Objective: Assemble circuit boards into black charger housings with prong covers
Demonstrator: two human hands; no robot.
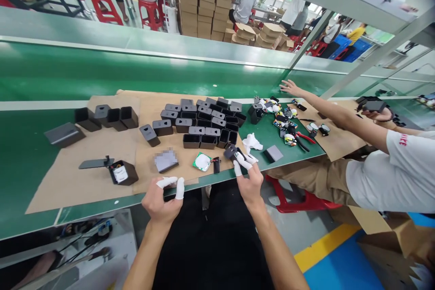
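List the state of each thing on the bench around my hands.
Right hand: gripping small black part
Left hand: nothing visibly held
Green circuit board: lying flat, white disc on top
Clustered black housings: packed close, some showing open ends
White scrap: crumpled
Nearest left housing: open, white piece showing

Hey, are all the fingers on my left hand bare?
No, your left hand has white coverings on two fingers.

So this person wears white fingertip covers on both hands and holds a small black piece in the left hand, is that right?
Not the left hand: the head view shows the small black piece in the right hand. The white fingertip covers are indeed on both hands.
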